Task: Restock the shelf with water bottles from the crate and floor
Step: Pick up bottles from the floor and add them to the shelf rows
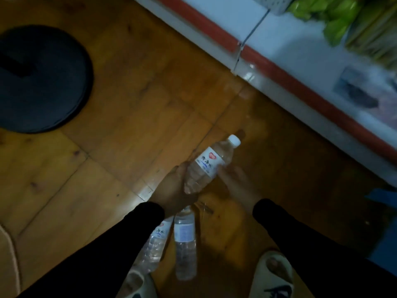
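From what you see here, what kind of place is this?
Probably a small shop: a white shelf with a red edge strip, packaged goods on it, and water bottles lying on the wooden floor.
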The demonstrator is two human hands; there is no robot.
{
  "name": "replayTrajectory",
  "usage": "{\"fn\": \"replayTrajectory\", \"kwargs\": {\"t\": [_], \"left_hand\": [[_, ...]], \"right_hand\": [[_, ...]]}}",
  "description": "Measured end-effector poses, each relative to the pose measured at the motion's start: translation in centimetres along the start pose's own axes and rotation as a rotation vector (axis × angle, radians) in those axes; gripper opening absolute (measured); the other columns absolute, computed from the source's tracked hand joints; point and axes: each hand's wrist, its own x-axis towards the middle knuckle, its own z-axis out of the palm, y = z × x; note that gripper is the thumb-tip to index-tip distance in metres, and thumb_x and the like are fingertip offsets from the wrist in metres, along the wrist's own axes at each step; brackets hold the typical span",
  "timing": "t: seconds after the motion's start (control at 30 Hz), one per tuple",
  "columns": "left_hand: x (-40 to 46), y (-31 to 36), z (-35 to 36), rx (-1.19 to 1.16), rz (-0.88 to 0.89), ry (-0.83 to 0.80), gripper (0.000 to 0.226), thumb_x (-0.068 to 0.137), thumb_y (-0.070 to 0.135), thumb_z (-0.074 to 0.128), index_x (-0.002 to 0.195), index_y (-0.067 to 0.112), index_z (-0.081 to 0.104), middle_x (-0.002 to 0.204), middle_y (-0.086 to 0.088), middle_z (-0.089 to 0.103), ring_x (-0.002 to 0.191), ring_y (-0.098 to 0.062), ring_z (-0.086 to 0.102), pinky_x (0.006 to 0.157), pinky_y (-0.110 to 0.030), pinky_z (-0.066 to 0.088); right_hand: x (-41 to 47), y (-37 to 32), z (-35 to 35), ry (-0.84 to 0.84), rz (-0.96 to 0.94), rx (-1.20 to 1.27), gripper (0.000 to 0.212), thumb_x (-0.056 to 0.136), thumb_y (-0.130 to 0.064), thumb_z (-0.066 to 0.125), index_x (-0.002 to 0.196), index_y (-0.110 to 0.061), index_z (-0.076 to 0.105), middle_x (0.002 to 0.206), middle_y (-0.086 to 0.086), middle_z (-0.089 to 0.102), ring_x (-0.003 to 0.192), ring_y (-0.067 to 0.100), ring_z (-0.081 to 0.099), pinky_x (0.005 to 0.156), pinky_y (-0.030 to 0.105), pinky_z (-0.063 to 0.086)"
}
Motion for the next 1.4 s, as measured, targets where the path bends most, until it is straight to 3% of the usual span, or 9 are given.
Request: {"fn": "replayTrajectory", "kwargs": {"t": [0.1,0.23,0.47,0.7,0.77,0.87,1.03,1.13,1.4], "left_hand": [[-4.9,5.6,-4.9,0.002,0.154,0.033,0.071,0.069,0.02,0.078,0.132,0.023,0.044,0.118,0.002,0.057,0.103,-0.012,0.056,0.071,-0.006,0.037],[-11.2,15.3,-15.0,0.106,0.275,0.068,0.081,0.075,0.023,0.078,0.143,0.02,0.035,0.131,-0.002,0.049,0.116,-0.013,0.048,0.086,-0.018,0.038],[-21.8,34.1,-34.6,0.66,0.506,0.142,0.076,0.087,0.048,0.062,0.149,0.021,0.029,0.139,-0.005,0.046,0.125,-0.026,0.046,0.098,-0.033,0.042],[-32.0,51.4,-47.5,0.704,0.681,0.383,0.062,0.097,0.042,0.051,0.151,0.021,0.027,0.143,-0.005,0.045,0.127,-0.023,0.044,0.099,-0.031,0.039],[-34.1,56.3,-49.8,0.717,0.747,0.429,0.061,0.096,0.04,0.052,0.149,0.019,0.032,0.14,-0.008,0.049,0.126,-0.025,0.045,0.1,-0.031,0.037],[-36.7,63.4,-51.9,0.744,0.843,0.499,0.065,0.092,0.05,0.045,0.148,0.018,0.037,0.142,-0.008,0.049,0.128,-0.027,0.046,0.101,-0.033,0.038],[-39.2,74.8,-51.9,0.72,0.928,0.518,0.062,0.095,0.049,0.048,0.147,0.017,0.036,0.142,-0.009,0.048,0.128,-0.027,0.046,0.1,-0.034,0.038],[-38.8,80.7,-50.5,0.672,0.977,0.53,0.061,0.095,0.048,0.049,0.145,0.014,0.039,0.142,-0.011,0.048,0.13,-0.026,0.045,0.106,-0.034,0.035],[-34.9,92.8,-42.3,0.664,0.959,0.438,0.062,0.097,0.053,0.042,0.147,0.016,0.037,0.147,-0.008,0.043,0.133,-0.026,0.04,0.107,-0.035,0.033]], "right_hand": [[-5.9,-5.7,-1.0,-0.027,-0.117,0.254,0.017,0.093,-0.024,0.064,0.109,-0.019,0.066,0.107,0.0,0.075,0.097,0.012,0.071,0.079,0.025,0.056],[-15.3,-16.1,-3.1,0.042,-0.239,0.368,0.043,0.082,-0.023,0.076,0.122,-0.013,0.062,0.112,0.004,0.074,0.104,0.02,0.071,0.079,0.029,0.058],[-34.6,-35.9,-10.4,0.288,-0.613,0.125,0.056,0.072,-0.034,0.086,0.12,-0.018,0.062,0.113,-0.004,0.073,0.103,0.012,0.07,0.09,0.038,0.057],[-53.8,-48.3,-18.2,0.565,-0.829,0.099,0.036,0.075,-0.017,0.086,0.1,-0.03,0.064,0.092,-0.018,0.074,0.087,0.001,0.07,0.076,0.021,0.055],[-58.1,-50.6,-20.5,0.65,-0.873,0.12,0.037,0.072,-0.023,0.087,0.102,-0.027,0.066,0.096,-0.012,0.075,0.089,0.007,0.072,0.081,0.034,0.059],[-64.1,-52.8,-24.1,0.801,-0.956,0.162,0.042,0.067,-0.041,0.085,0.1,-0.025,0.067,0.096,-0.006,0.076,0.091,0.015,0.073,0.084,0.047,0.058],[-72.0,-55.1,-31.7,0.994,-1.022,0.226,0.026,0.075,-0.028,0.084,0.093,-0.028,0.065,0.095,-0.008,0.075,0.088,0.006,0.071,0.083,0.032,0.058],[-75.3,-55.7,-37.2,1.119,-1.019,0.164,0.031,0.077,-0.044,0.081,0.093,-0.025,0.063,0.087,-0.005,0.071,0.08,0.012,0.067,0.074,0.038,0.055],[-79.9,-55.2,-51.0,1.414,-0.936,0.139,0.039,0.079,-0.046,0.078,0.1,-0.021,0.058,0.078,-0.017,0.059,0.061,-0.012,0.053,0.052,0.004,0.037]]}}
